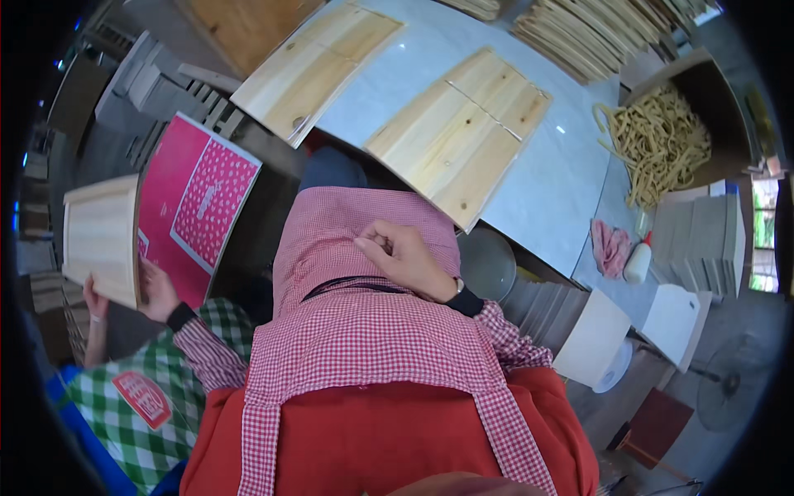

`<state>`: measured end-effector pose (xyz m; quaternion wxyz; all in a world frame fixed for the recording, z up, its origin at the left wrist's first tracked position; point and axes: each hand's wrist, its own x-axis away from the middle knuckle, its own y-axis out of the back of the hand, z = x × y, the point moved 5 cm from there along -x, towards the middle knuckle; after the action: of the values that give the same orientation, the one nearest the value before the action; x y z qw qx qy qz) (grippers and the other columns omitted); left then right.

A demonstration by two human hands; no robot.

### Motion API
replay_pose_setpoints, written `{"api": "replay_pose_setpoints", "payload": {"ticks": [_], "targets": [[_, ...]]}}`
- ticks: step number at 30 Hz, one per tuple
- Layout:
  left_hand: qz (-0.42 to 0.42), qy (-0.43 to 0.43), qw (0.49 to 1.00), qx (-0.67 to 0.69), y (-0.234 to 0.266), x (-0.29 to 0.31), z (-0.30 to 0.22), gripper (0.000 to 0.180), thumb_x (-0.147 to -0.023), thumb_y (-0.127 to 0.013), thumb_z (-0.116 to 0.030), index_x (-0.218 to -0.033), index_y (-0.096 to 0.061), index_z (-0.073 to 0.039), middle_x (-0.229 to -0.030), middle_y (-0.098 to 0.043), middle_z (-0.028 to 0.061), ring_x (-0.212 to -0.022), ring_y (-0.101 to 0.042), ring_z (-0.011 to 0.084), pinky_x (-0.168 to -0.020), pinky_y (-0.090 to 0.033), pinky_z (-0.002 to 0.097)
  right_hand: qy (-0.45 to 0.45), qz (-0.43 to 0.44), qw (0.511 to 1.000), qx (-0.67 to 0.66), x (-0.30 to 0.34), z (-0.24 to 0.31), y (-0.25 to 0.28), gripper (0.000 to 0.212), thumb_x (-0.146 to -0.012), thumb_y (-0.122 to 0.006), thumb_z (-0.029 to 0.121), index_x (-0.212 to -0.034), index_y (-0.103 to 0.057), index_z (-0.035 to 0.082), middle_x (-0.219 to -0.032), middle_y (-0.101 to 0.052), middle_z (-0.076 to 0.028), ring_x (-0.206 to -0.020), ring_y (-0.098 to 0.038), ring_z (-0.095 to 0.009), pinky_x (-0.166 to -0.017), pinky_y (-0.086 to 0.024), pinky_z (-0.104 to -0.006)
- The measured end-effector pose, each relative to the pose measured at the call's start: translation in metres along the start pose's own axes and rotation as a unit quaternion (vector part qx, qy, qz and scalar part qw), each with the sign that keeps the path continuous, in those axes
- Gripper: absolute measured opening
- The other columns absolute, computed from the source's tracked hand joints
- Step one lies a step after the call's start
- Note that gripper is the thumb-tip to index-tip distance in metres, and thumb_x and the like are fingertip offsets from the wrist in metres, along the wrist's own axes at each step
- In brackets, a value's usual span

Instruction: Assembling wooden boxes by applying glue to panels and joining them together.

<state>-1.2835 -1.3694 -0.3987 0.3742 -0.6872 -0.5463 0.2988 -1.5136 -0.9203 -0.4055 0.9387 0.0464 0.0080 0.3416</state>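
Observation:
At the left, my left hand (pixel 159 293) grips the lower right edge of a pale wooden framed panel (pixel 101 240). A co-worker's hand (pixel 96 299) is at the same panel's lower edge, so the panel is between us. My right hand (pixel 405 255) hovers over the lap of my red checked apron (pixel 364 347), its fingers loosely bent and nothing visible in them. Beyond it, a jointed wooden board (pixel 459 132) lies across the table's near edge. A second wooden board (pixel 318 66) lies to its left, also overhanging the edge.
The light table (pixel 554 182) carries stacked wood strips (pixel 591 33), a box of tan bands (pixel 666 140), a pink cloth (pixel 610 248), a white bottle (pixel 638 263) and stacked grey panels (pixel 695 240). A pink carton (pixel 194 198) stands at left; a fan (pixel 732 382) is at right.

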Motion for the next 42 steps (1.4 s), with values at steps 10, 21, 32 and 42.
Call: {"api": "replay_pose_setpoints", "payload": {"ticks": [10, 21, 32, 42], "targets": [[0.287, 0.662, 0.659, -0.213, -0.100, 0.245, 0.250, 0.040, -0.099, -0.049, -0.031, -0.126, -0.048, -0.001, -0.130, -0.053, 0.0174, -0.120, -0.053, 0.0277, -0.104, -0.042, 0.0398, -0.069, -0.204, 0.974, 0.065, 0.051, 0.012, 0.127, 0.011, -0.091, -0.063, 0.012, -0.091, -0.062, 0.001, -0.064, -0.050, 0.005, -0.058, -0.041, -0.001, -0.050, -0.033, -0.0191], [0.213, 0.763, 0.553, -0.259, -0.133, 0.308, 0.335, 0.043, -0.095, -0.057, -0.036, -0.123, -0.049, -0.005, -0.113, -0.057, 0.0082, -0.112, -0.055, 0.0221, -0.100, -0.046, 0.0372, -0.049, -0.491, 0.815, 0.304, 0.142, 0.015, 0.232, 0.016, -0.085, -0.066, 0.009, -0.097, -0.062, -0.001, -0.074, -0.061, -0.005, -0.066, -0.056, -0.014, -0.062, -0.046, -0.0280], [0.208, 0.748, 0.569, -0.270, -0.143, 0.311, 0.338, 0.043, -0.094, -0.060, -0.035, -0.125, -0.049, -0.006, -0.114, -0.058, 0.0068, -0.110, -0.057, 0.0209, -0.099, -0.047, 0.0366, -0.322, -0.522, 0.500, 0.611, 0.255, -0.005, 0.388, 0.050, -0.075, -0.070, 0.034, -0.108, -0.058, -0.001, -0.097, -0.065, -0.023, -0.090, -0.062, -0.042, -0.079, -0.050, -0.0482], [0.170, 0.766, 0.602, -0.151, -0.170, 0.315, 0.316, 0.050, -0.098, -0.050, -0.033, -0.137, -0.037, -0.005, -0.134, -0.051, 0.0119, -0.120, -0.054, 0.0241, -0.099, -0.047, 0.0382, -0.185, -0.695, 0.538, 0.440, 0.295, -0.025, 0.418, 0.058, -0.078, -0.073, 0.037, -0.114, -0.053, -0.003, -0.096, -0.064, -0.021, -0.078, -0.064, -0.030, -0.068, -0.052, -0.0380]]}}
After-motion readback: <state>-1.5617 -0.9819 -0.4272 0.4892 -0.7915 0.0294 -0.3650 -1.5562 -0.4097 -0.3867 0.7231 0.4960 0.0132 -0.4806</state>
